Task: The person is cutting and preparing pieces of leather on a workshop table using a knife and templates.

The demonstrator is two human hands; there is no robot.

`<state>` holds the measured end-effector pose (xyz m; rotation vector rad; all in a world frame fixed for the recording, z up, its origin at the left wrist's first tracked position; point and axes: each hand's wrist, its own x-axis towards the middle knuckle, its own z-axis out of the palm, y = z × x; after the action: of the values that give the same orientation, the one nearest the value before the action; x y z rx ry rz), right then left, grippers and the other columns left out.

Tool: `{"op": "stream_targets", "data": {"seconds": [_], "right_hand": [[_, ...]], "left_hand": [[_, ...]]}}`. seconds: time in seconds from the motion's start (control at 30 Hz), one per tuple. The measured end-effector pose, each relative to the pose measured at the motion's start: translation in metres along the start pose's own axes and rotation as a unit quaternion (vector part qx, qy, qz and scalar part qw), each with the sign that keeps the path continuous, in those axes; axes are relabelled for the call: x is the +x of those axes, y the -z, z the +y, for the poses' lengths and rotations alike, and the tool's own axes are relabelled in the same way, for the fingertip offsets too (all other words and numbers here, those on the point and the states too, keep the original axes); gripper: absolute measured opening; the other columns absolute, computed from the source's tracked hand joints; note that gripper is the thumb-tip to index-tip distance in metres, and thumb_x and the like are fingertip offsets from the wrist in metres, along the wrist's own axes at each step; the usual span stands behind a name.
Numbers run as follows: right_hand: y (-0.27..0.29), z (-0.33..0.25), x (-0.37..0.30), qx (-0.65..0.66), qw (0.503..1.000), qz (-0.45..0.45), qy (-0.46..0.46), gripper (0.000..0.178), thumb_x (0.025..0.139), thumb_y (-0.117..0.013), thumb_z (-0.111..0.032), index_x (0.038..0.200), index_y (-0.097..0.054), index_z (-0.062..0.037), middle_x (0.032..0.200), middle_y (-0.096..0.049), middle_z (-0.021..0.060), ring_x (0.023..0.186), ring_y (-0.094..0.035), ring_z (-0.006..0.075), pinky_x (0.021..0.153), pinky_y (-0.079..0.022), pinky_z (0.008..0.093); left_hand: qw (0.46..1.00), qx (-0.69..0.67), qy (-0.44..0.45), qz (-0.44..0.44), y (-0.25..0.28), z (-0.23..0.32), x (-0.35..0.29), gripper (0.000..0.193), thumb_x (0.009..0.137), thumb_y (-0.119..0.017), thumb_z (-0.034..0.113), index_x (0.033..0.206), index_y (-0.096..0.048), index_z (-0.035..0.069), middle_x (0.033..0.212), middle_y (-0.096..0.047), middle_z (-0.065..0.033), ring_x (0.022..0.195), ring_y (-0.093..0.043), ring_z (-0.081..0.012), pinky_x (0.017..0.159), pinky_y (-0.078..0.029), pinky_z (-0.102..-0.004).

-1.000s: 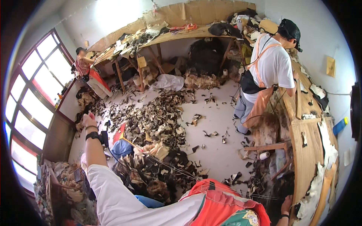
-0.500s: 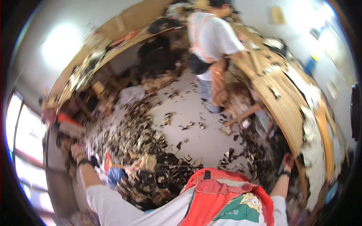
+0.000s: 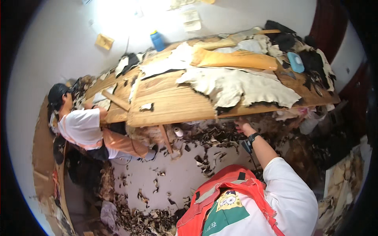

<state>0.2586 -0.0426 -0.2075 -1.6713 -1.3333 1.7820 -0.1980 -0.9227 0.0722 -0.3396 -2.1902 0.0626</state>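
Observation:
My right hand (image 3: 243, 126) reaches forward to the near edge of a wooden worktable (image 3: 169, 108). Its fingers look curled, and I cannot make out what is in them, if anything. A dark band with a black device (image 3: 247, 146) is on that wrist. Just beyond the hand a cream-white hide (image 3: 240, 86) with dark ragged edges lies on the tabletop, overhanging slightly. Behind it rests a long yellow-tan roll or beam (image 3: 236, 59). My left hand is out of view.
At the table's left end a co-worker (image 3: 84, 126) in a white shirt and orange apron leans in. A blue bottle (image 3: 157, 41) and a light-blue pack (image 3: 295, 62) are on the table. Dark fur scraps (image 3: 204, 165) litter the floor; a thread spool (image 3: 178, 131) lies below.
My view has swung right to the worktable, so the co-worker now appears at the left. My left hand has gone out of view; my right arm now extends forward to the table's edge.

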Motion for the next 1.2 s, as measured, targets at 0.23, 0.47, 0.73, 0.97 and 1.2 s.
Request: {"op": "stream_targets", "data": {"seconds": [0.23, 0.47, 0.73, 0.97, 1.2], "right_hand": [[0.098, -0.004, -0.117, -0.338, 0.914, 0.097, 0.203, 0.025, 0.081, -0.070, -0.022, 0.095, -0.059, -0.0039, 0.082, -0.064, 0.0174, 0.076, -0.063, 0.0345, 0.068, -0.049, 0.0448], [0.109, -0.061, -0.223, -0.132, 0.896, -0.124, 0.405, 0.018, 0.083, -0.069, -0.013, 0.095, -0.059, -0.0041, 0.088, -0.062, 0.0070, 0.079, -0.060, 0.0149, 0.065, -0.049, 0.0302], [0.181, -0.037, -0.226, -0.065, 0.903, -0.087, 0.417, 0.013, 0.084, -0.061, -0.008, 0.095, -0.056, -0.0042, 0.090, -0.058, 0.0100, 0.081, -0.061, 0.0269, 0.070, -0.048, 0.0362], [0.224, -0.024, -0.241, -0.055, 0.902, 0.106, 0.414, 0.012, 0.083, -0.061, -0.005, 0.085, -0.050, -0.0036, 0.086, -0.056, 0.0101, 0.079, -0.059, 0.0314, 0.066, -0.044, 0.0411], [0.241, -0.016, -0.251, 0.001, 0.904, 0.201, 0.377, 0.020, 0.085, -0.066, -0.012, 0.097, -0.051, -0.0046, 0.086, -0.060, 0.0155, 0.082, -0.061, 0.0352, 0.066, -0.045, 0.0429]], "left_hand": [[0.674, -0.609, 0.325, -0.266, 0.056, 0.372, 0.029, 0.010, 0.086, -0.051, 0.009, 0.085, -0.059, 0.004, 0.079, -0.054, -0.0035, 0.062, -0.049, -0.0105, 0.058, -0.044, -0.0238], [0.340, -0.681, -0.021, -0.648, 0.197, 0.720, -0.108, 0.015, 0.096, -0.051, 0.008, 0.083, -0.057, 0.002, 0.073, -0.060, -0.0028, 0.063, -0.053, -0.0080, 0.057, -0.042, -0.0226], [0.285, -0.668, -0.185, -0.662, 0.282, 0.834, -0.133, 0.016, 0.094, -0.051, 0.009, 0.082, -0.057, 0.001, 0.071, -0.059, -0.0031, 0.063, -0.053, -0.0086, 0.057, -0.043, -0.0234], [0.220, -0.627, -0.239, -0.707, 0.301, 0.896, -0.164, 0.021, 0.097, -0.049, 0.012, 0.079, -0.050, 0.003, 0.065, -0.053, -0.0017, 0.059, -0.048, -0.0078, 0.055, -0.037, -0.0233], [0.173, -0.585, -0.359, -0.706, 0.311, 0.938, -0.173, 0.020, 0.095, -0.053, 0.014, 0.079, -0.052, 0.002, 0.063, -0.055, -0.0011, 0.055, -0.049, -0.0087, 0.051, -0.038, -0.0242]]}}
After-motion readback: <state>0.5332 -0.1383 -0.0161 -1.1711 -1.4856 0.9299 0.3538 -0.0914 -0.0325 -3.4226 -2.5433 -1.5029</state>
